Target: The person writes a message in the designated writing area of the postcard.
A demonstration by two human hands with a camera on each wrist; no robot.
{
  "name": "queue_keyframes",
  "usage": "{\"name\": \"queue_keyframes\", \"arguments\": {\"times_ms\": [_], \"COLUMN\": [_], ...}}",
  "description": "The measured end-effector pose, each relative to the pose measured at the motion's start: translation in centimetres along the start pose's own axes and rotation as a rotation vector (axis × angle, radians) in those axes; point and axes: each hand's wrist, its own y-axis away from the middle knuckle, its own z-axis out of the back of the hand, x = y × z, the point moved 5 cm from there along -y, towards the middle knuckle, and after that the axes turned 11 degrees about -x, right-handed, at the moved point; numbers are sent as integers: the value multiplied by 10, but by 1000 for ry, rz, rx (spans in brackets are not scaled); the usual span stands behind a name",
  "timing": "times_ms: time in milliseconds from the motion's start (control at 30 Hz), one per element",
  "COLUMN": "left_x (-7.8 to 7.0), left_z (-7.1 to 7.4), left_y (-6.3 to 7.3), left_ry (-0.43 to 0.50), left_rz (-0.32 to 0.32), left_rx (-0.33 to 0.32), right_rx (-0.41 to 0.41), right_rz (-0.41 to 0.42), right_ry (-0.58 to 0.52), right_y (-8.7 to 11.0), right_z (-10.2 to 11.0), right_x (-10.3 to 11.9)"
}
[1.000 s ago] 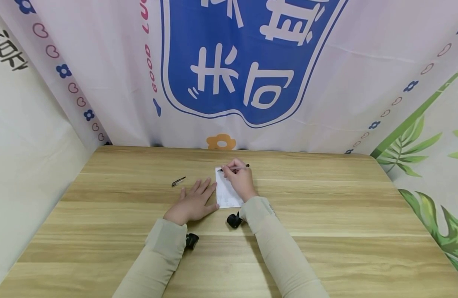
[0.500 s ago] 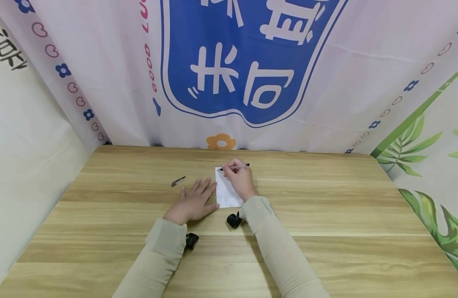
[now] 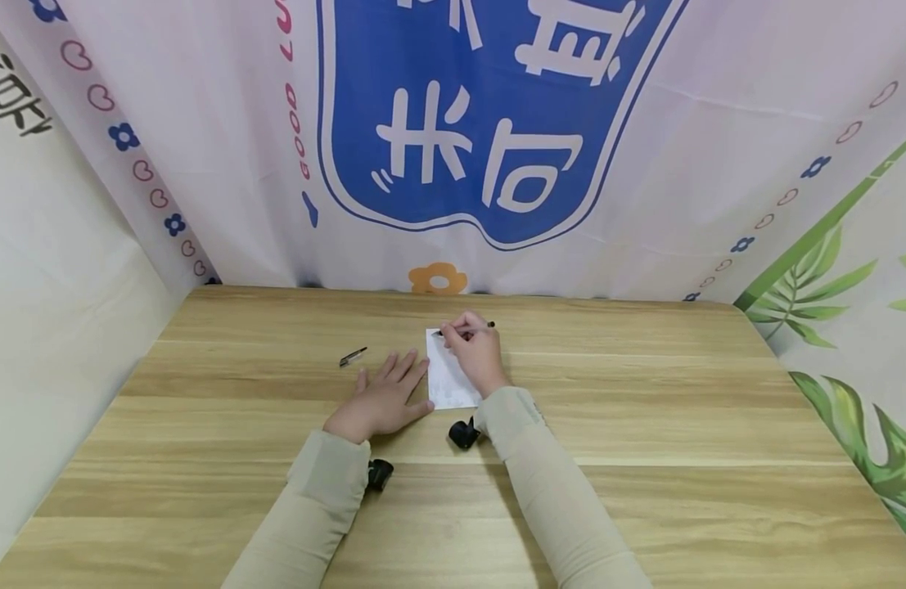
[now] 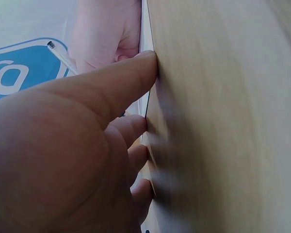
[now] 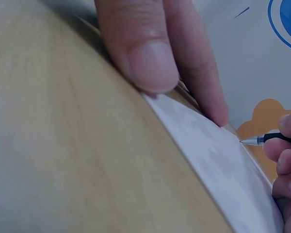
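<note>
In the head view, the left hand lies on the table, fingers spread, at the left edge of the paper; the right hand pinches a pen over the top. A cap lies near.

The left wrist view shows the left fingers apart.

In the right wrist view, the pen's tip seems to meet the paper; lightly held at one edge, the sheet could twist under pressure.

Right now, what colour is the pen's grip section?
The grip section is black; best seen in the right wrist view.
</note>
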Motion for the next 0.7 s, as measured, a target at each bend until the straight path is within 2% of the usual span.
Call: {"name": "queue_keyframes", "arguments": {"times_ms": [700], "left_x": [6], "left_z": [-4], "left_y": [-7], "left_ry": [-20], "left_rz": [2], "left_rx": [4], "right_rx": [2], "right_rz": [27], "right_ry": [6], "right_y": [-1], "right_z": [1], "right_x": [3]}}
